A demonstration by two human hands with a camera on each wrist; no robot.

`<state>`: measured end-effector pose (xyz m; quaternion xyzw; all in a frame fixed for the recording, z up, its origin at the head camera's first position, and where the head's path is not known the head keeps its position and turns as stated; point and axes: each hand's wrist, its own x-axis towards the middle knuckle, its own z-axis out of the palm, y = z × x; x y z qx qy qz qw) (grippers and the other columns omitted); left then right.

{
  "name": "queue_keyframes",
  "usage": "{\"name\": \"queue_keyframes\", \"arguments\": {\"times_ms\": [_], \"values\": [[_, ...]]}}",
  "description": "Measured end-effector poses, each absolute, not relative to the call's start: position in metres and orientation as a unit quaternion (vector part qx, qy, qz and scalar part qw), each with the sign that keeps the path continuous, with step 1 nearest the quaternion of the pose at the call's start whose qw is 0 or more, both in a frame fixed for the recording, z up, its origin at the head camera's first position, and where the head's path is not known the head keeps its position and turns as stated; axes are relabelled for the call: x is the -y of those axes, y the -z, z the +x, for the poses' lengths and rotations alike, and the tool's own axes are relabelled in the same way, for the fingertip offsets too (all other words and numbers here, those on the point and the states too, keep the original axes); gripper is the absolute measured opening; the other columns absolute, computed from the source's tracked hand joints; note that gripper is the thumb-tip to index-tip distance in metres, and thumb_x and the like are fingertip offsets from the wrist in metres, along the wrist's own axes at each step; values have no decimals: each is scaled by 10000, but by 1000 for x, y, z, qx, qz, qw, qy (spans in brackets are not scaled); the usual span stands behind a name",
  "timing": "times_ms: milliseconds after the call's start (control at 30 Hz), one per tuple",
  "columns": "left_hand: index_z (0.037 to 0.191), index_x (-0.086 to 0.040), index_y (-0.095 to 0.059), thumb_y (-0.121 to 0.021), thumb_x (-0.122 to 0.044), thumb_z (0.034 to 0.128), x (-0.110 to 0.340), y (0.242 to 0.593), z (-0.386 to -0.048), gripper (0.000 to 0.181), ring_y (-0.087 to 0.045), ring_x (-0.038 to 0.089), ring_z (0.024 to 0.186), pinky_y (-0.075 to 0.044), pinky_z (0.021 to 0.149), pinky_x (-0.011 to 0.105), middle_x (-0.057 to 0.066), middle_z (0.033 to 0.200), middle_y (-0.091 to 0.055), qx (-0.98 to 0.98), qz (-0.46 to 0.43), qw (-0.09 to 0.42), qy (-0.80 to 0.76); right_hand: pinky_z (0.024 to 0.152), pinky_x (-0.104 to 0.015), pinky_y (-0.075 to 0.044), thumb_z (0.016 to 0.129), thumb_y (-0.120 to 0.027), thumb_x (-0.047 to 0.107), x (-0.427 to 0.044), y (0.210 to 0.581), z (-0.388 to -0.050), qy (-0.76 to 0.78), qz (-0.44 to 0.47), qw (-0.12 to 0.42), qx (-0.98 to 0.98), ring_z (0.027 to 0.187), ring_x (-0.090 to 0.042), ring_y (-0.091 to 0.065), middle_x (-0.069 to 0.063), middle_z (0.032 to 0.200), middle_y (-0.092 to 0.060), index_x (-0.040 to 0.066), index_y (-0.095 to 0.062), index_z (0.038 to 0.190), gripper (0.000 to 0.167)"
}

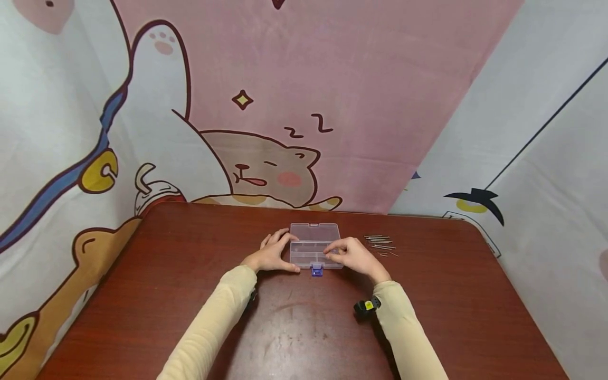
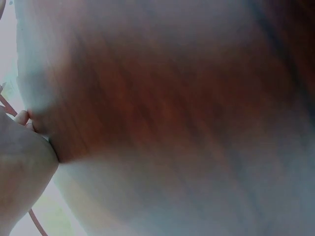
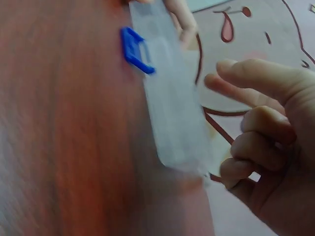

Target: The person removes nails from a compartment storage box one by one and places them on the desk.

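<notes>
A clear plastic compartment box (image 1: 304, 260) lies on the table with its lid (image 1: 315, 231) swung up at the back and a blue latch (image 1: 316, 271) at the front. My left hand (image 1: 273, 255) grips the box's left end, thumb at the front corner and fingers toward the back edge. Over the right-hand compartments is my right hand (image 1: 353, 256), thumb and forefinger close together, the other fingers curled in the right wrist view. Nothing shows between those fingertips. To the right lie several thin metal pins (image 1: 380, 241), like nails, some shorter.
The brown wooden table (image 1: 285, 327) ends at a cloth backdrop (image 1: 361, 105) with cartoon drawings. A black wrist camera (image 1: 366, 307) is on the right wrist, low over the table. The left wrist view is mostly blurred tabletop.
</notes>
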<state>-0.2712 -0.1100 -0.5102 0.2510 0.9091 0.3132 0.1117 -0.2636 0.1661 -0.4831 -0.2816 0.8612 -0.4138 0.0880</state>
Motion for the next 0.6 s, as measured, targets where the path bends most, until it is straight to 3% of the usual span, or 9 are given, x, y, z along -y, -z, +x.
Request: {"name": "queue_keyframes", "arguments": {"times_ms": [233,600], "values": [[1349,-212,-442,-822,-467,731,111,510,-272,769,-174,352,1416,-53,1100,572,189,1553,-159,-912,246,122,-305,461,-204,-296,900,-677,90,-142,487,-263,391,-322,94,-857,454,-25,-301,101,517,-417,28,-740,1005,138],[1346,-205,-443,-824,-461,729,111,511,-271,768,-171,377,1412,-44,1098,575,199,1549,-166,-910,250,120,-308,453,-211,-331,896,-634,87,-122,482,-270,319,-342,136,-873,447,-24,-375,101,558,-532,112,-755,960,140]]}}
